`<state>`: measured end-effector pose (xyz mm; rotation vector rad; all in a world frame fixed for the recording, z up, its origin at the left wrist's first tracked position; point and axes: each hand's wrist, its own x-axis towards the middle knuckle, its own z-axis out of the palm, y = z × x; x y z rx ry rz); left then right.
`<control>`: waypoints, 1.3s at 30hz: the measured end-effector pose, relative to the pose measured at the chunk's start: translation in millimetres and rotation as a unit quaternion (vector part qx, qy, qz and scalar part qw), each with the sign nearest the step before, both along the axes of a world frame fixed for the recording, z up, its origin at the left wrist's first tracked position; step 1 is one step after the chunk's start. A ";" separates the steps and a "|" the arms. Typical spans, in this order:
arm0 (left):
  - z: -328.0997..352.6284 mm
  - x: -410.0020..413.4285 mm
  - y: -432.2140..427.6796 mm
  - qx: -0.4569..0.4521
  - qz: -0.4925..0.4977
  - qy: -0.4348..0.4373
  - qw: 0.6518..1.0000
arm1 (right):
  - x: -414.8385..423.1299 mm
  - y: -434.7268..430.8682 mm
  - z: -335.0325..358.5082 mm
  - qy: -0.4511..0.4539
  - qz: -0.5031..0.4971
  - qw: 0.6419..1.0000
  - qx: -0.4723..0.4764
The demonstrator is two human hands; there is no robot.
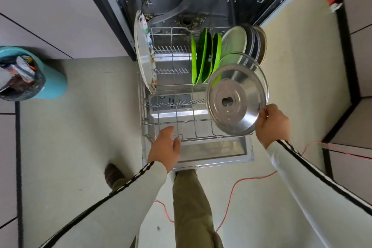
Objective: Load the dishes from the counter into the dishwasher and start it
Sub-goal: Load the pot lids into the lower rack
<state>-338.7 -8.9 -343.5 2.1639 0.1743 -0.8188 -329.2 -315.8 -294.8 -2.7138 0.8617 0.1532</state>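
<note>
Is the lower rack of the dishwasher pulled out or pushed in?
Pulled out. The lower rack sits over the open door, and the left hand rests on its front edge.

Counted relative to lower rack (161, 121): three green plates (203, 56) standing in it; one large patterned plate (144, 56) at its left edge; one steel lid (234, 100) over its right; two hands at its front.

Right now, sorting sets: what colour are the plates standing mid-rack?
Bright green plates, clearest in the head view.
</note>
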 end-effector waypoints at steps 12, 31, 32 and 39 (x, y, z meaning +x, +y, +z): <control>-77.8 13.0 -5.7 0.236 -0.355 0.019 0.904 | 7.3 6.0 -74.3 0.054 -0.029 0.998 0.019; 53.0 24.0 65.9 0.233 -0.281 -0.081 0.928 | -20.5 117.9 20.4 0.171 0.134 0.973 0.083; 71.6 23.4 78.4 0.232 -0.277 -0.093 0.928 | -24.9 141.2 36.5 0.168 0.157 0.970 0.078; 181.9 -12.2 205.3 0.260 -0.242 -0.118 0.927 | -50.9 322.4 136.1 0.144 0.293 0.944 0.049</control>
